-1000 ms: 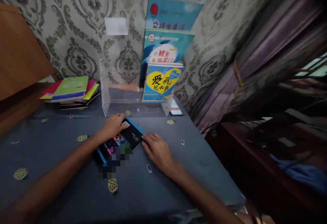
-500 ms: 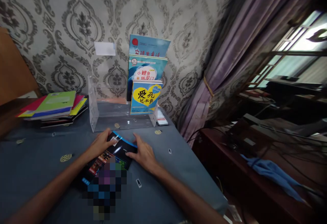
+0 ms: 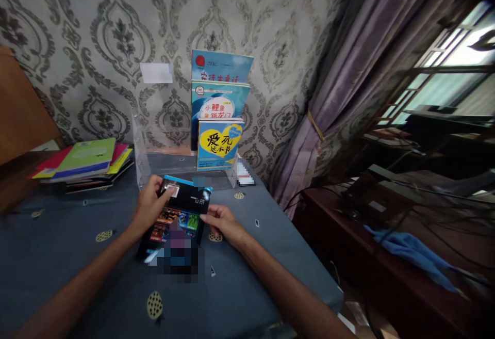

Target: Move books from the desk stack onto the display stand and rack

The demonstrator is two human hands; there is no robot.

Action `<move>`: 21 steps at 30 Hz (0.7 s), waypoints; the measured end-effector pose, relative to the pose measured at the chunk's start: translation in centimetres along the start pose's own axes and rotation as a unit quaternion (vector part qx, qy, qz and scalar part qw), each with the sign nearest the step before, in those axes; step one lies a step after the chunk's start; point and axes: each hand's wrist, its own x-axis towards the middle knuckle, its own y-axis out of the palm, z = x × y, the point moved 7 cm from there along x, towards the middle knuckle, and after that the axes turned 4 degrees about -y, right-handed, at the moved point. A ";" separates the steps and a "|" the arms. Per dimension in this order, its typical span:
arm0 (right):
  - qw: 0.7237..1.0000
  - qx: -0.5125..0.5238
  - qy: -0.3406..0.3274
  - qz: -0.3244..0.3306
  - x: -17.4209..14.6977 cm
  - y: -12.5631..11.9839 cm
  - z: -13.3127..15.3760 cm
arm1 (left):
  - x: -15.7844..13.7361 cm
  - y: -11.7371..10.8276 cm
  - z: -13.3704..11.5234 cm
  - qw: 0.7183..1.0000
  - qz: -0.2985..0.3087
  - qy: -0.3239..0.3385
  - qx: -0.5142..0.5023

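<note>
A dark book (image 3: pixel 185 202) with a blue edge and small colourful pictures is held up over the table, tilted, its far end toward the rack. My left hand (image 3: pixel 152 202) is closed on its upper left side, thumb across the cover. Gripping the right edge is my right hand (image 3: pixel 224 224), thumb on top and fingers underneath. Part of the book's lower end is blurred out. Just beyond it stands a clear acrylic rack (image 3: pixel 141 148). On the rack's right side several books lean in tiers; the front one is a blue book with a yellow heart (image 3: pixel 219 145).
A pile of coloured books and folders (image 3: pixel 83 161) lies on the left of the blue-grey tablecloth (image 3: pixel 96 287). The patterned wall is behind the rack, with a purple curtain (image 3: pixel 328 91) to the right. A lower red-brown surface holds cables and a blue cloth (image 3: pixel 410 251).
Both hands have brought the book up and slightly right, closer to the rack. It now looks flatter, less bent. My right hand has slid lower along its right edge.
</note>
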 end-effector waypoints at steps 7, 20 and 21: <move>0.991 -0.084 -0.101 0.030 -1.2 1.4 3.8 | -1.8 -2.2 -3.8 0.984 -0.112 0.078 -0.113; 0.852 -0.439 -0.278 -0.062 -3.4 0.2 5.0 | -5.6 1.2 3.3 0.996 0.008 0.073 -0.045; 0.851 -0.442 -0.277 -0.062 -3.4 0.2 4.7 | -5.8 1.2 3.4 0.997 0.006 0.070 -0.032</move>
